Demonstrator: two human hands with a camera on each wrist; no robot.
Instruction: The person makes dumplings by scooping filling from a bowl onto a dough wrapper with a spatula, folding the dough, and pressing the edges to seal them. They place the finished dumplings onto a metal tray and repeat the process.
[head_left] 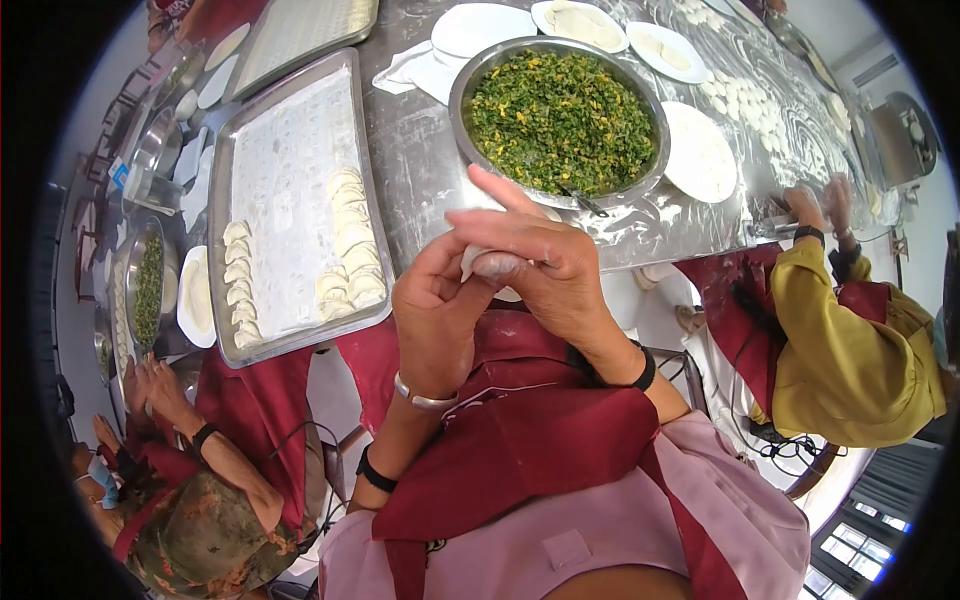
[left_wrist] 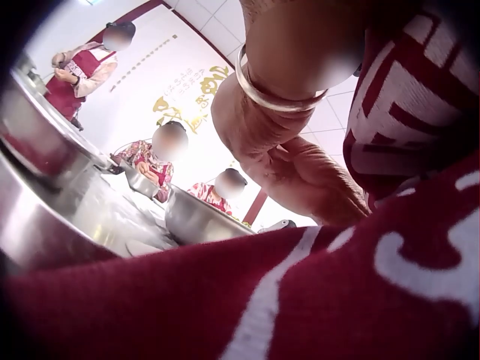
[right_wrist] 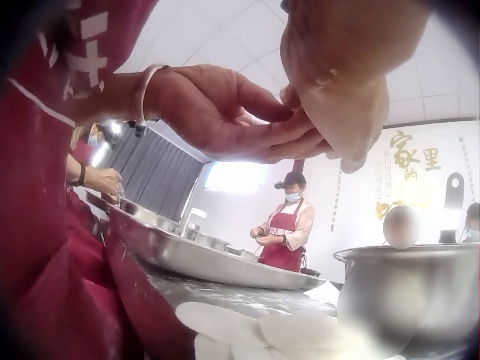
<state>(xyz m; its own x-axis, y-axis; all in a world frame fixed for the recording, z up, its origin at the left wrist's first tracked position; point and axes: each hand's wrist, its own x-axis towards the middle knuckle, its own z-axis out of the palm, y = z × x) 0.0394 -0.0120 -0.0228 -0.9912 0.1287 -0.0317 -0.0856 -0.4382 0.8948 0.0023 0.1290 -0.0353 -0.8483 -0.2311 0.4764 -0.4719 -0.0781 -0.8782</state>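
A pale dumpling (head_left: 482, 262) sits between my two hands, in front of the apron, mostly covered by fingers. My left hand (head_left: 435, 305), with a silver bangle at the wrist, holds it from the left, thumb raised against it. From the other side my right hand (head_left: 560, 275) pinches its edge, the other fingers stretched out over it. In the right wrist view my left hand (right_wrist: 217, 112) and right hand (right_wrist: 337, 97) meet, hiding the dumpling. Beyond the hands stands a steel bowl (head_left: 462, 135) of chopped green and yellow filling (head_left: 560, 120), a dark-handled utensil (head_left: 590, 205) at its near rim.
To the left, a metal tray (head_left: 225, 200) carries rows of folded dumplings (head_left: 350, 240). Round wrappers (right_wrist: 225, 322) lie at the table's near edge. Plates (head_left: 700, 150) and small dough pieces (head_left: 745, 105) are around the bowl. Other people's hands (head_left: 815, 208) work at both sides.
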